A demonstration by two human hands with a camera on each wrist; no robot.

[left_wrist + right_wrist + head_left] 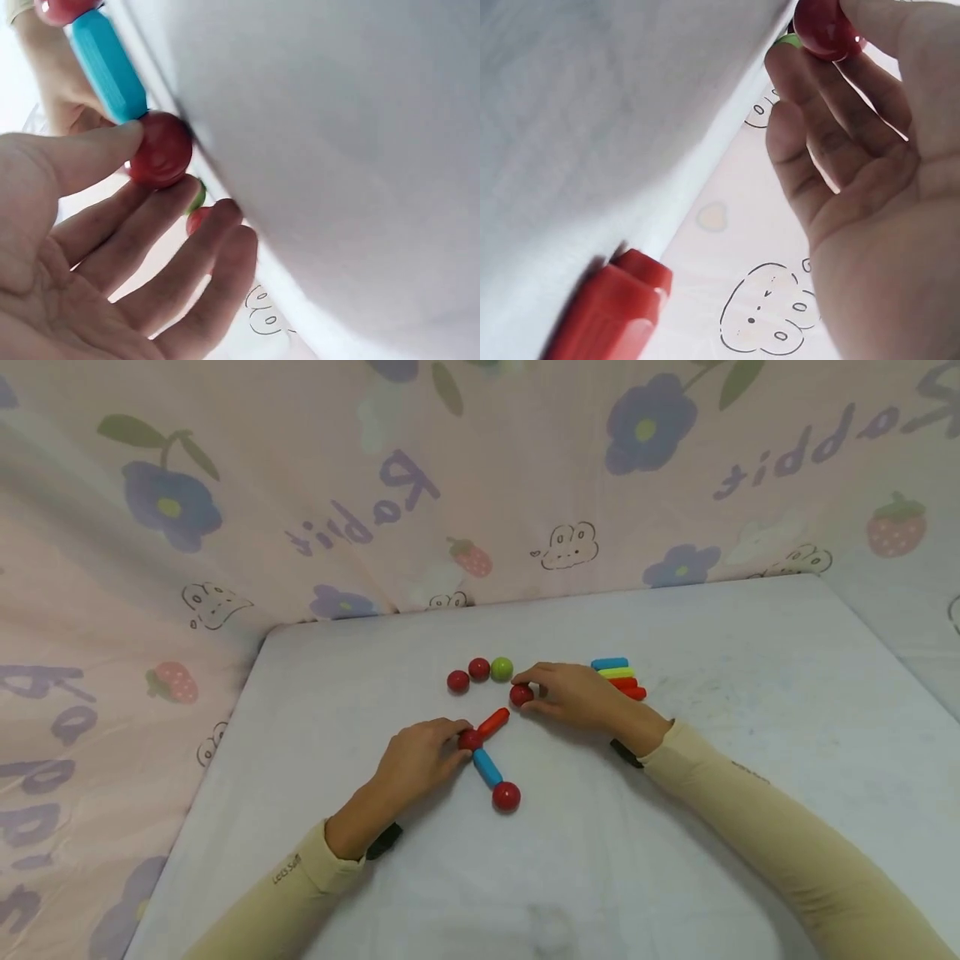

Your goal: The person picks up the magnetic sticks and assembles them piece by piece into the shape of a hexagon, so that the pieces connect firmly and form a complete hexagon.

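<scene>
My left hand (416,764) pinches a red ball (470,741) between thumb and fingers, also seen in the left wrist view as a red ball (161,150). From that ball a red stick (493,724) points up and right, and a blue stick (487,768) runs down to another red ball (506,797). My right hand (577,696) holds a separate red ball (521,696) between thumb and fingertips, just beyond the red stick's free end. In the right wrist view, thumb and fingers meet around this red ball (827,30).
Two red balls (458,682) (479,669) and a green ball (502,668) lie in a row behind the hands. Beside my right wrist are blue (610,664), yellow (621,673) and red sticks (633,693). A patterned cloth (510,485) hangs behind the white table (337,668).
</scene>
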